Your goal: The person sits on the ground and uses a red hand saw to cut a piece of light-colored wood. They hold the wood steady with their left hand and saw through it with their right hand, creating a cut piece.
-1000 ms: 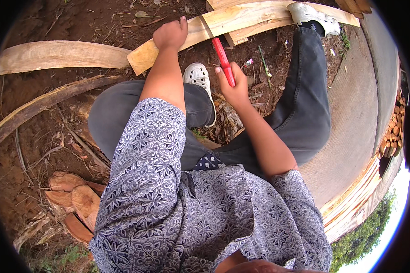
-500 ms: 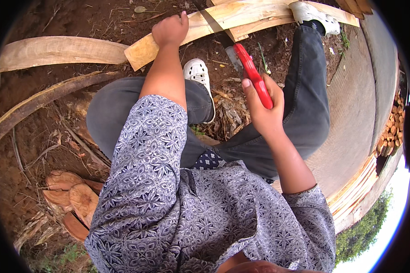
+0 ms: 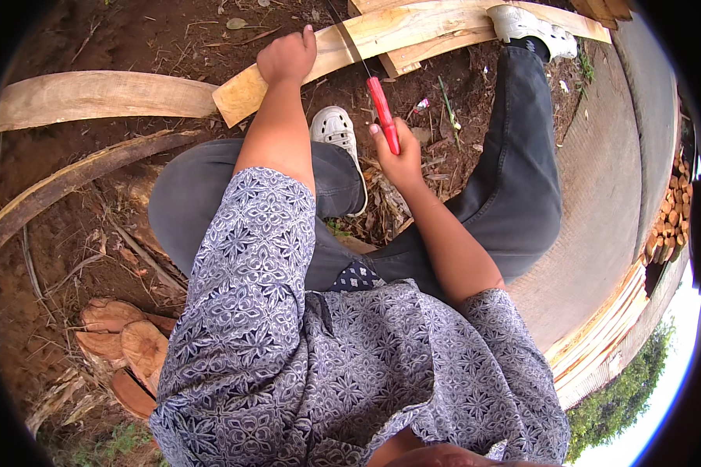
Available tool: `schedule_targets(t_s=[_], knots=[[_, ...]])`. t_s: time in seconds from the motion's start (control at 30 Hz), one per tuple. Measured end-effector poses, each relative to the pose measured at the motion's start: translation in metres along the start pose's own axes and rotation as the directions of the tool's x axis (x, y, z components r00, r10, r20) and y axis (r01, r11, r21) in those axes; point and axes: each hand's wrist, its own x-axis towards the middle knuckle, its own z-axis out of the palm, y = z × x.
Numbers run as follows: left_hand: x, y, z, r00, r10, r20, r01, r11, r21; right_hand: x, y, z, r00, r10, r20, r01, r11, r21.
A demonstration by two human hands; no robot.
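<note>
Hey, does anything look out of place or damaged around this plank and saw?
One small oddity: a pinkish scrap lies on the dirt, right of the red saw handle. It looks like litter, though it's too small to identify. Otherwise nothing stands out: the left hand is on the plank, and the blade crosses it.

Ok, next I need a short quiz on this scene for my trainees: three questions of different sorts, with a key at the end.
1. True or false: the bare left hand rests on the long, pale, curved wooden board.
2. Which holds the red-handled hand saw: A, the left hand; B, the right hand; C, neither hand?
3. Fill in the missing word: the thin, dark metal blade lies ______ the board, rather than along its length.

Key: 1. True. 2. B. 3. Across.
</note>
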Motion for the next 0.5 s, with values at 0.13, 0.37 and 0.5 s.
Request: schedule_targets(t_s=[0.13, 0.37, 0.5], knots=[[0.005, -0.003, -0.002, 0.999, 0.009, -0.040, -0.009, 1.000, 0.009, -0.014, -0.009, -0.019, 0.998, 0.030, 0.051, -0.029, 0.999, -0.026], [0.001, -0.003, -0.003, 1.000, -0.023, 0.022, 0.023, 1.000, -0.003, -0.073, -0.097, -0.084, 0.986, 0.146, 0.086, -0.133, 0.981, -0.144], [-0.001, -0.011, -0.007, 0.999, -0.026, 0.023, 0.026, 0.999, 0.026, -0.060, -0.141, -0.087, 0.996, 0.075, 0.054, -0.074, 0.997, -0.031]])
